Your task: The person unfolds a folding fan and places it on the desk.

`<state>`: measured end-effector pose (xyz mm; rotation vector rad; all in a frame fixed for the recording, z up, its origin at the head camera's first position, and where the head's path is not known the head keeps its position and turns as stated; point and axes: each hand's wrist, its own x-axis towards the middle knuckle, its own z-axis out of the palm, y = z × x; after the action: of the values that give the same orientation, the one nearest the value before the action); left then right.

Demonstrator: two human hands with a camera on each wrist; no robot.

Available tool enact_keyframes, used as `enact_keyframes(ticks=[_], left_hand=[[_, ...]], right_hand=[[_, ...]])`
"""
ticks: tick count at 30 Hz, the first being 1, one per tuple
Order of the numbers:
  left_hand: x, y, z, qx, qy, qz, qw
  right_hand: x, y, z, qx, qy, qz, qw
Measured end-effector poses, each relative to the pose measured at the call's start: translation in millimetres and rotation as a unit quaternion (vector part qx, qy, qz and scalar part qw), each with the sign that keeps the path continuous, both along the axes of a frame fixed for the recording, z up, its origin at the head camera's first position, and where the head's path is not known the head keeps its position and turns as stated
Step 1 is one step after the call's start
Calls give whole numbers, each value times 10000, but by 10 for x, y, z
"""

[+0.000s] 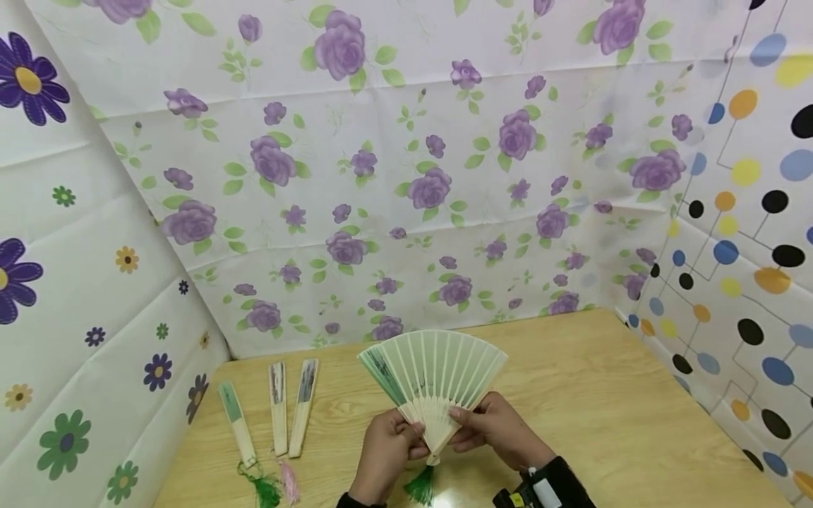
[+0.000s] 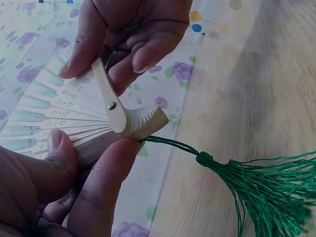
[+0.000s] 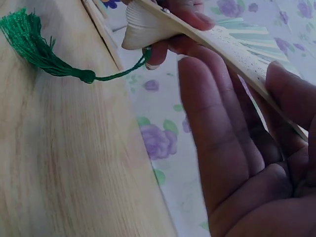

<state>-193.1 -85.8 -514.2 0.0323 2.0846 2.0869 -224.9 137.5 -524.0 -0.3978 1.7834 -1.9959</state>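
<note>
A pale green folding fan (image 1: 438,363) is spread wide above the table, ribs upward, with a darker painted section at its left end. My left hand (image 1: 387,446) pinches the left outer stick near the pivot, thumb on the near face. On the other side my right hand (image 1: 498,427) holds the right outer stick between thumb and fingers. A metal rivet (image 2: 112,105) joins the sticks in the left wrist view. From the pivot end hangs a green tassel (image 2: 256,192) on a cord. In the right wrist view, the outer stick (image 3: 222,57) lies between thumb and fingers.
To the left on the wooden table (image 1: 571,381) lie three folded fans: a green one (image 1: 238,423), a middle one (image 1: 278,409) and a right one (image 1: 303,409). A green tassel (image 1: 265,488) and a pink tassel (image 1: 288,481) lie below them. Patterned sheets (image 1: 394,141) enclose the table.
</note>
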Motion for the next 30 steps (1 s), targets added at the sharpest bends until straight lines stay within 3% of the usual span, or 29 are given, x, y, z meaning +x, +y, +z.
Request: enact_keyframes(ticks=[8,18,25,30], left_hand=[[-44,-59,13,336,-13,375,9987],[-36,-41,53,236,-79,277,9993],[-27,-25,27,659,-322,634,9953],[-17,-5,11,671,-242,843,9939]], right_hand=[[70,-86,-44,-745,-198,-645,9949],[62,-45,-37,-480,-91,-604,9970],[141,-155,-58,-1021,-412,-1467,9830],[142,-158,-61,-969,-262,-1355,9857]])
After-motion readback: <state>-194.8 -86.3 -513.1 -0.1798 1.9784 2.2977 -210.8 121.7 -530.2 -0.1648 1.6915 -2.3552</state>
